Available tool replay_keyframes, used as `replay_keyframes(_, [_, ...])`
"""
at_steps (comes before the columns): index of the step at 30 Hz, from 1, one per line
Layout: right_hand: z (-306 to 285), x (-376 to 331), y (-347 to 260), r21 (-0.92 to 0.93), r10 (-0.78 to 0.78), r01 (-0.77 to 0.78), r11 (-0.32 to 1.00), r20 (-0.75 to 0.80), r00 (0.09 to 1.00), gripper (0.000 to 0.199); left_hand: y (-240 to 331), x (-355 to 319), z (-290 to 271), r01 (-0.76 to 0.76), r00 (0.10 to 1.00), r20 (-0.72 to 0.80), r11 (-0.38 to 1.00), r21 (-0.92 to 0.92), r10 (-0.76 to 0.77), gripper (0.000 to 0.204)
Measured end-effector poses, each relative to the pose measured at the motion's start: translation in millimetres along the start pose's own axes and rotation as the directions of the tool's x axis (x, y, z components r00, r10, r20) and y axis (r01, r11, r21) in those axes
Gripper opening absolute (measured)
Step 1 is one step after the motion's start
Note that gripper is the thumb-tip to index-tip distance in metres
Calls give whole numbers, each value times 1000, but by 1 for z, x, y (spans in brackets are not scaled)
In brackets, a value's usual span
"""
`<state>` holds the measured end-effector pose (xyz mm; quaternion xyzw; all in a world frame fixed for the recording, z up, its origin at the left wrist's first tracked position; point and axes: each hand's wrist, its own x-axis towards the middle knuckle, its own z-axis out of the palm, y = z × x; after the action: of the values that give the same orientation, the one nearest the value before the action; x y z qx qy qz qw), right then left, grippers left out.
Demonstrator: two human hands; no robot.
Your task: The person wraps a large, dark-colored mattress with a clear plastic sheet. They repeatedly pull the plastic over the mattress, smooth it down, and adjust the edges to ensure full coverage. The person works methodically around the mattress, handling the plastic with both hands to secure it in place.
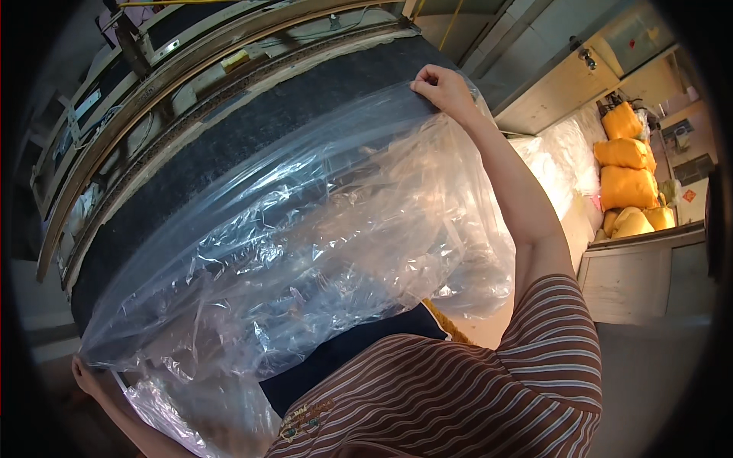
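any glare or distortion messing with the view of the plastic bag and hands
Head view: window-side light throws white glare streaks across the clear plastic bag; fisheye bends the dark padded panel edges and blackens the corners; right hand is sharp and well lit, left hand dim near the rim.

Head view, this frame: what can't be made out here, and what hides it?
- Left hand: sits at the dark fisheye rim, so its fingers and grip on the clear plastic bag are unclear.
- Dark upholstered piece: its lower half is veiled by the crinkled, glaring bag.
- Orange sacks: far off and small, so their contents are unreadable.
- Right hand: fingertips fold over the bag's edge, out of sight.
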<state>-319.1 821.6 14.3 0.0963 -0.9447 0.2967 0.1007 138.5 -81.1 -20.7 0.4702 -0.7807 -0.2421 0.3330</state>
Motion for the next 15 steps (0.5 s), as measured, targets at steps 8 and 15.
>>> replay_keyframes(8, [1, 33, 3, 210, -333, 356, 911, -136, 933, 16, -64, 4, -78, 81, 988, 147, 968, -236, -46, 36])
replay_keyframes(15, [-18, 115, -65, 558, 30, 215, 801, -396, 918, 10, 41, 13, 8, 135, 983, -14, 774, -618, -183, 30])
